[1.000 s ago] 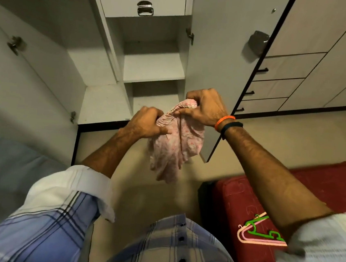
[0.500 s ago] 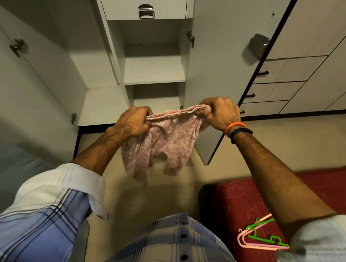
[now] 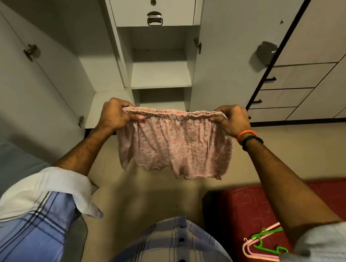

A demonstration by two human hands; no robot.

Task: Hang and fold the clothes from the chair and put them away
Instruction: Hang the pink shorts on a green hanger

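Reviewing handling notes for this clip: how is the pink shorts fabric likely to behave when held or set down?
The pink shorts look floppy: below the waistband gripped by the left hand and right hand, the cloth hangs in loose wrinkles. Probably light, since a pinch at each end holds them up. They would likely slump rather than keep shape when laid down.

orange wristband [image 3: 246, 134], black wristband [image 3: 252, 141]

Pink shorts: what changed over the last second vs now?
The left hand and right hand moved apart along the elastic waistband, stretching the pink shorts from a bunched clump into a flat, spread shape hanging in front of the open wardrobe. Both hands kept their grip throughout; nothing was released. The green and pink hangers stayed on the red surface.
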